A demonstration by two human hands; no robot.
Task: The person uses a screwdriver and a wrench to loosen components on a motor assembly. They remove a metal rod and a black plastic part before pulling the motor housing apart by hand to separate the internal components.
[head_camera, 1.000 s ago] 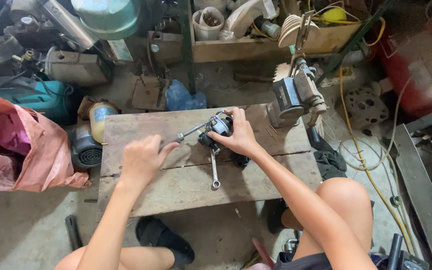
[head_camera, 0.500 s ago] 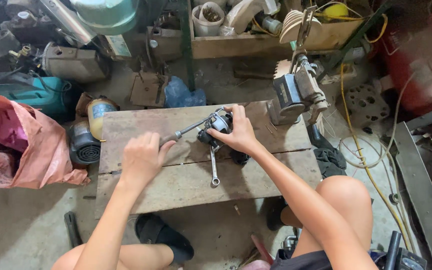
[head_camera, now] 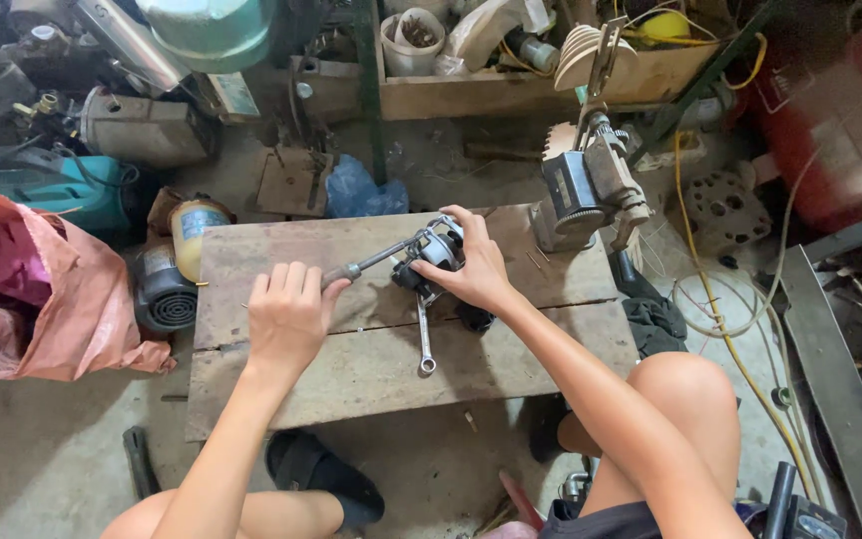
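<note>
Nearest to me are my bare knees and a black sandal (head_camera: 323,479) on the dusty concrete floor, then the low weathered wooden plank table (head_camera: 371,369), grey and splintery w/ gaps btwn boards. My left hand (head_camera: 288,317) is curled shut round the handle of a long thin metal screwdriver-type tool (head_camera: 369,265), whose shaft runs up-right into the small dark metal motor-like part (head_camera: 431,255). My right hand (head_camera: 473,268) clamps that part from the right, fingers wrapped over its top, pinning it near the table's middle-back. I judge the job mid-way: the tool is engaged w/ the part, the part looks whole, nothing visibly taken off yet. A slim shiny steel combination spanner (head_camera: 424,337) lies flat just below the part, unheld. Further out, a grey cast-metal geared machine (head_camera: 583,190) stands on the table's far right corner, a crumpled pink plastic bag (head_camera: 37,289) sits left, and a wooden crate of odd parts (head_camera: 541,85) is at the back.
</note>
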